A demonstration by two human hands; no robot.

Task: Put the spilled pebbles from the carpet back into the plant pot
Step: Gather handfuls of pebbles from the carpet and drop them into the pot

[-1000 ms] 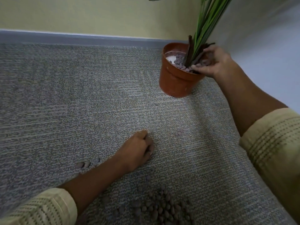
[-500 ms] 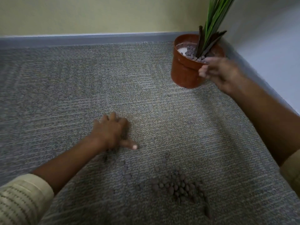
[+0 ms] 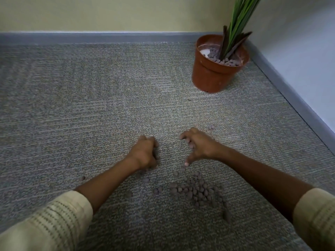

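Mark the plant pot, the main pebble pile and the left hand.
plant pot (image 3: 212,77): head view, orange outer wall.
pebble pile (image 3: 197,191): head view, middle of the cluster on the carpet.
left hand (image 3: 145,153): head view, back of the hand.

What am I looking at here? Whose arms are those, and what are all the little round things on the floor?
There is no machine here. A person wears a camera on their head, so you see their own two arms reaching out in front, looking down. The left hand is curled up on the grey carpet, seemingly gathering pebbles; how many it holds is hidden. The right hand rests its fingers on a few pebbles, thumb spread out. The little round things are spilled pebbles, mostly in a pile near the person. In the corner stands an orange plant pot with green leaves and more pebbles inside. The job is putting them back.
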